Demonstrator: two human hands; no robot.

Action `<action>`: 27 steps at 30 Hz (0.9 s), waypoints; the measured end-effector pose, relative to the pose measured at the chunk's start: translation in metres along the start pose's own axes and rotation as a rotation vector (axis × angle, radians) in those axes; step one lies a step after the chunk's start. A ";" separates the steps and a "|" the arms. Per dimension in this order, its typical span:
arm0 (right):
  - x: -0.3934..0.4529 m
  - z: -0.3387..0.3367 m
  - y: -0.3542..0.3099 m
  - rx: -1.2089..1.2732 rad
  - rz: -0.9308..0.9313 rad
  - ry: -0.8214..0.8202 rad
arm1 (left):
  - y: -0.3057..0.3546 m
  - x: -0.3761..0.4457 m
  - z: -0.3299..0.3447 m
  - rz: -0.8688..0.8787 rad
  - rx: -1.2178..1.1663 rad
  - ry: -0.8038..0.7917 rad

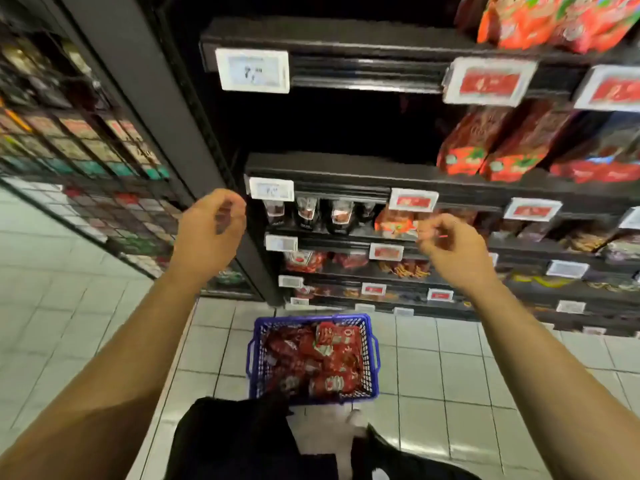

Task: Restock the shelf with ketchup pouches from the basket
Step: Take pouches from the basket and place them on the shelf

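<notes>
Both hands, left (211,226) and right (450,244), are hovering loosely curled, holding nothing; next move: reaching down for ketchup pouches (311,362) in the basket (372,355).

Dim shelf (346,126) recess before me, bright glare on the floor (450,375) tiles, motion blur throughout, price tags (252,70) unreadable, wide-angle bending at edges

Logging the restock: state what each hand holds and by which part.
Nothing is held. The left hand and right hand hang loosely curled before the shelf; the ketchup pouches lie in the basket.
</notes>
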State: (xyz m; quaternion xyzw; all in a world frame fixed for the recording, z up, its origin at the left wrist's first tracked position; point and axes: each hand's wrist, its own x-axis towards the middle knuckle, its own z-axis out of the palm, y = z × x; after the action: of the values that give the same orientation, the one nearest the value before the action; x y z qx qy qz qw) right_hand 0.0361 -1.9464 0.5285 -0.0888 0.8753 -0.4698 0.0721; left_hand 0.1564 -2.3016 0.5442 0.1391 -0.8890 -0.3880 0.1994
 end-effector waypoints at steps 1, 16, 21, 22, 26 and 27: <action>-0.009 0.011 0.029 -0.029 0.103 -0.108 | -0.019 -0.023 0.016 -0.152 0.028 -0.138; -0.127 0.179 0.275 -0.036 1.006 -0.604 | -0.222 -0.275 0.216 -0.963 0.308 -0.945; -0.122 0.273 0.351 -0.118 0.967 -0.674 | -0.325 -0.291 0.294 -0.853 0.371 -1.069; -0.118 0.293 0.369 -0.236 0.863 -0.730 | -0.346 -0.290 0.310 -0.808 0.391 -1.081; -0.103 0.377 0.425 -0.561 0.459 -0.948 | -0.424 -0.290 0.375 -0.779 0.394 -1.073; -0.101 0.400 0.437 -0.567 0.362 -0.984 | -0.442 -0.294 0.389 -0.763 0.408 -1.073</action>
State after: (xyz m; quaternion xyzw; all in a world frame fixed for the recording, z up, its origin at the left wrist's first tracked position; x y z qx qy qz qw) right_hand 0.1797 -2.0102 -0.0514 -0.1610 0.8317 -0.1014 0.5217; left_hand 0.2765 -2.2287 -0.0985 0.2657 -0.8089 -0.2711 -0.4490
